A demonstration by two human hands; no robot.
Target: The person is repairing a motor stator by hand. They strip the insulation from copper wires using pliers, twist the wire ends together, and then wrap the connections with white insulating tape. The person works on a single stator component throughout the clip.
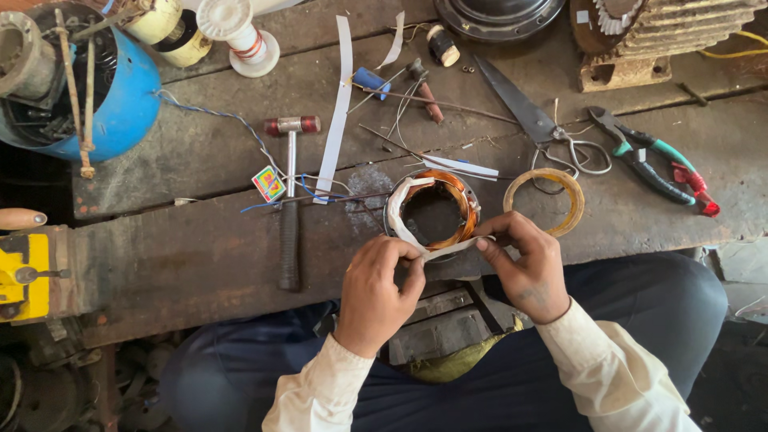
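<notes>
The near rim of the round copper-wound motor coil (433,212) is hidden behind the person's knuckles, and where the white paper strip (448,250) goes under the fingertips cannot be made out. The blue drum-shaped motor housing (120,96) at the far left runs off the frame.

The left hand (374,292) has thumb and forefinger pinched shut on one end of that strip, the other fingers curled under. The right hand (528,268) nips the other end between thumb and fingertips, so the strip lies taut between them, just below the coil on the worn wooden workbench (200,256).

Beyond the right fingers lies a yellow tape ring (546,198), then steel scissors (528,120). Left of the left fingers lies a small hammer with a black handle (290,200).
</notes>
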